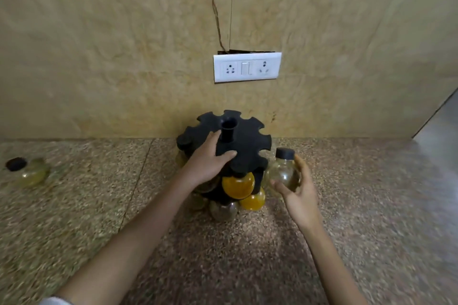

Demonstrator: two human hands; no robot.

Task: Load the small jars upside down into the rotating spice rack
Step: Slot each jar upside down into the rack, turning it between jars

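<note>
With the left hand flat on the spice rack steadying it, the right hand, clasping a cap-up jar just beside, should invert it and slide its neck into an empty slot.

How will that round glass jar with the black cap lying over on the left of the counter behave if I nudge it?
The round glass jar with the black cap lies on its side on the speckled stone counter, so it will probably roll. It looks nearly empty, so likely light. Being glass on stone, it could crack if knocked hard.
</note>
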